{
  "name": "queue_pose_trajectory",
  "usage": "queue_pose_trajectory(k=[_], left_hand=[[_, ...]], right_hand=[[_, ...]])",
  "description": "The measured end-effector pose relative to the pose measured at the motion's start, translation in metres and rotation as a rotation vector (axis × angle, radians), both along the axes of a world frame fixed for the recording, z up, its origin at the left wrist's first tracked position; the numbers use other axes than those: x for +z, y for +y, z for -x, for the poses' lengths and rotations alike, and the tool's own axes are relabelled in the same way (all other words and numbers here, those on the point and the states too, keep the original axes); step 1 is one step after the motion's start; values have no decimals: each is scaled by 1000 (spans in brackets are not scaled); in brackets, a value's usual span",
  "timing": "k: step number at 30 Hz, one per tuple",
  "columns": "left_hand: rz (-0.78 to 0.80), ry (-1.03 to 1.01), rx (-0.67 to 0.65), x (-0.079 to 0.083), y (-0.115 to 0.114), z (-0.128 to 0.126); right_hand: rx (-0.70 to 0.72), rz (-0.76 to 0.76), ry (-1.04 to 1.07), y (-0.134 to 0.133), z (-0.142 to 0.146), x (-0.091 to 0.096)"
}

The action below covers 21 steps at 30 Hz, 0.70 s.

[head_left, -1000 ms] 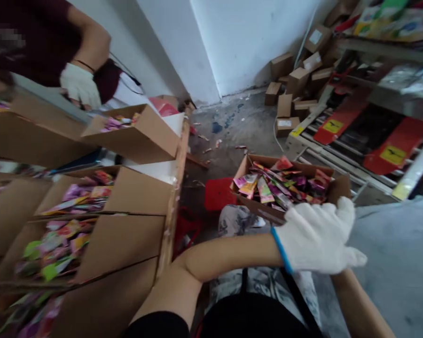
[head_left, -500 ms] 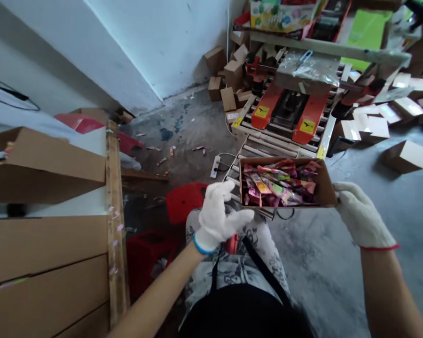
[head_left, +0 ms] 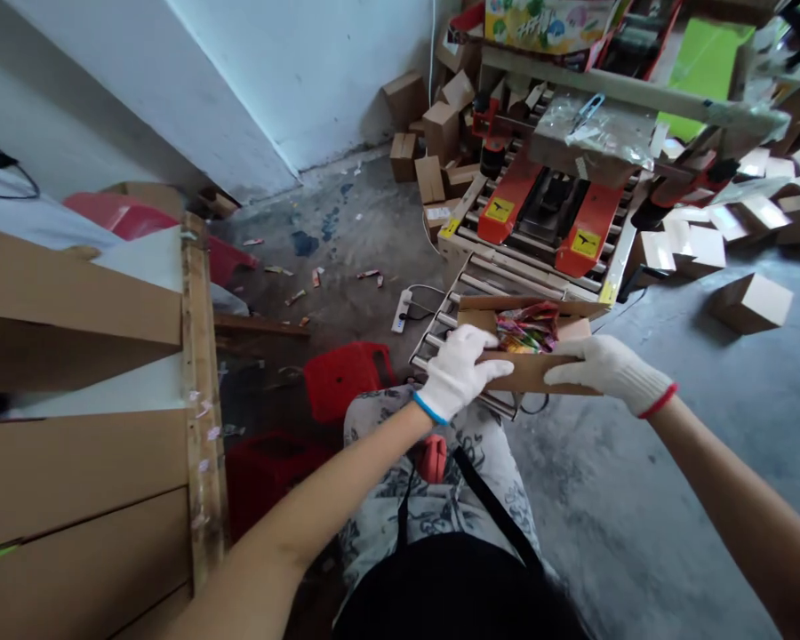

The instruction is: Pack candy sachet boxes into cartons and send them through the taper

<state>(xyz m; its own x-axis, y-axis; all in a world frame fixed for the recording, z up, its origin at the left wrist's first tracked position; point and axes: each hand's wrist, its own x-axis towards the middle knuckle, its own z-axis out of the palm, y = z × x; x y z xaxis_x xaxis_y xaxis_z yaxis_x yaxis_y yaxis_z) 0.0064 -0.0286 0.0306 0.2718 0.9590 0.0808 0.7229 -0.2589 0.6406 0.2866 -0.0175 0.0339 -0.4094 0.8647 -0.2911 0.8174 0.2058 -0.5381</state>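
In front of my lap, a small cardboard box (head_left: 533, 373) stands at the near end of the roller conveyor, its top partly open. Colourful candy packets (head_left: 530, 327) show in the middle of it, between short end flaps turned inward. My left hand (head_left: 459, 369), in a white glove with a blue cuff, grips the near left part of the box, thumb along the front panel. On the near right, my right hand (head_left: 606, 369), in a white glove with a red cuff, holds the same panel. Some fingers of both hands are hidden inside the box.
Ahead is an orange taping machine (head_left: 587, 231) on the roller conveyor (head_left: 507, 274). A white power strip (head_left: 402, 311) and a red stool (head_left: 347, 382) are left of it. Large cartons (head_left: 73, 480) stand at left behind a wooden rail (head_left: 200, 391). Small boxes (head_left: 752, 302) lie right.
My left hand has moved right onto the box, and my right hand has moved inward along its near side. The end flaps now cover part of the packets.
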Motion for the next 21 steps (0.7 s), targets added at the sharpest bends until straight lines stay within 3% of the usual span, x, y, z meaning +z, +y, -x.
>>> queue_pose_trajectory(k=[3, 5, 7, 9, 11, 14, 17, 21], left_hand=[[-248, -78, 282, -25, -13, -9], [-193, -172, 419, -34, -15, -14], [44, -287, 531, -34, -9, -15], [314, -333, 573, -27, 5, -12], [407, -274, 509, -16, 22, -6], [285, -185, 312, -7, 44, 2], [202, -242, 158, -12, 53, 5], [127, -297, 134, -24, 49, 4]], right_hand=[[-163, -448, -109, -8, 11, 3], [-251, -676, -39, -9, 25, 7], [-207, -692, -13, 1, 43, 7], [-80, -548, -79, 22, 62, 1], [-11, -421, -153, 45, 77, -11], [-20, -395, -188, 66, 88, -27], [-33, -417, -200, 63, 85, -32], [-110, -523, -184, 45, 72, -28]])
